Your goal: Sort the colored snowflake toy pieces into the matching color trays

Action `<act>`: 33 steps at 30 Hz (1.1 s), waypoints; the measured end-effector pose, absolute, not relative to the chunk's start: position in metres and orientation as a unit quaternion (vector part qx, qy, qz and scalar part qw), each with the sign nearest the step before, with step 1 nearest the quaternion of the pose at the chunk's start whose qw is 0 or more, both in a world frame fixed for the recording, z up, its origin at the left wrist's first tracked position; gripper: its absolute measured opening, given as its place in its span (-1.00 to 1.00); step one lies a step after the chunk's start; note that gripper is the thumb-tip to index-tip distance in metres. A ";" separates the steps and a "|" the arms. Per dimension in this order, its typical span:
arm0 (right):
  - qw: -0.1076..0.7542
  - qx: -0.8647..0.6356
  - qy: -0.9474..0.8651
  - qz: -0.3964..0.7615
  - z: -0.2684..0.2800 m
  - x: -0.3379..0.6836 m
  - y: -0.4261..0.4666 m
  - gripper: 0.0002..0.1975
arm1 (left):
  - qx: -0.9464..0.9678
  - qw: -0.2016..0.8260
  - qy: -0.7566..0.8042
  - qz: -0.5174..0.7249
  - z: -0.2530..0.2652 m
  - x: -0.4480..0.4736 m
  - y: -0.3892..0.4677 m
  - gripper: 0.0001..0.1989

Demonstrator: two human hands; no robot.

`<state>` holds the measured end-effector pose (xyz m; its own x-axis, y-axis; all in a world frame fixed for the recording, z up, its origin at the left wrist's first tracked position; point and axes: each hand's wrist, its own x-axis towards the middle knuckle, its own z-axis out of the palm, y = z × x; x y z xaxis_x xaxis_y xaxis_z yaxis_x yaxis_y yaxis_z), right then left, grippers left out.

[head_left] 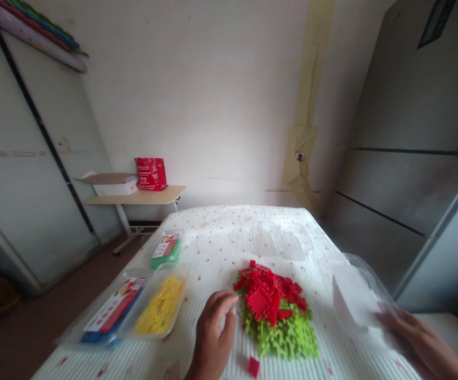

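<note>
My left hand (pixel 215 327) is beside the left edge of a heap of toy pieces, fingers loosely curled with a gap to the thumb and nothing visible in them. The heap has red interlocking plastic pieces (pixel 259 301) on top of light green interlocking pieces (pixel 288 335). A single red piece (pixel 253 367) lies apart at the near side. At the right, my right hand (pixel 405 327), blurred by motion, grips a clear plastic container (pixel 365 269) with a white label or card (pixel 351 295) on it.
On the left stand a tub of yellow pieces (pixel 161 306), a labelled tub with blue contents (pixel 110 311) and a green one (pixel 167 250). Clear plastic trays (pixel 282 240) lie toward the far right of the table. A fridge (pixel 411 132) rises at the right; a side table (pixel 153 195) is behind.
</note>
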<state>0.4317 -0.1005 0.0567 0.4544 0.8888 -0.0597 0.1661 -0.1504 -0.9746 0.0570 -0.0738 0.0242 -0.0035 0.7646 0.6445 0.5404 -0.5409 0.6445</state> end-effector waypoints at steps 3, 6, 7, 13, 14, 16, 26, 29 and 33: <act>0.526 -0.601 -0.375 0.471 0.078 0.415 -0.100 -0.68 | 0.671 0.235 0.459 0.533 0.035 0.065 -0.080 -0.76; 0.493 -0.536 -0.428 0.534 0.102 0.376 -0.095 -0.69 | 0.583 0.444 0.436 0.523 0.048 0.079 -0.089 -0.54; 0.478 -0.511 -0.453 0.552 0.109 0.360 -0.093 -0.72 | 0.540 0.515 0.413 0.522 0.052 0.083 -0.092 -0.42; 0.452 -0.442 -0.524 0.571 0.118 0.267 -0.086 -0.73 | 0.304 0.697 0.283 0.584 0.065 0.095 -0.104 -0.30; 0.460 -0.450 -0.521 0.561 0.114 0.255 -0.086 -0.69 | 0.282 0.688 0.282 0.606 0.065 0.095 -0.106 -0.33; 0.480 -0.481 -0.495 0.541 0.102 0.236 -0.086 -0.59 | 0.261 0.658 0.285 0.646 0.061 0.094 -0.108 -0.38; 0.444 -0.437 -0.603 0.498 0.094 0.194 -0.092 -0.55 | 0.225 0.530 0.399 0.714 0.067 0.026 -0.122 -0.39; 0.385 -0.392 -0.716 0.430 0.107 0.184 -0.078 -0.67 | 0.229 0.435 0.444 0.749 0.103 -0.030 -0.143 -0.34; 0.282 -0.317 -0.886 0.187 0.098 0.141 -0.070 -0.60 | 0.198 0.354 0.505 0.761 0.131 -0.092 -0.174 -0.30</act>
<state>0.1408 -0.0705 0.0977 -0.6398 0.6673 0.3812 0.4563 0.7290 -0.5103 -0.0916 -0.1744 0.1308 -0.6702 0.7401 -0.0558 -0.3390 -0.2384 0.9101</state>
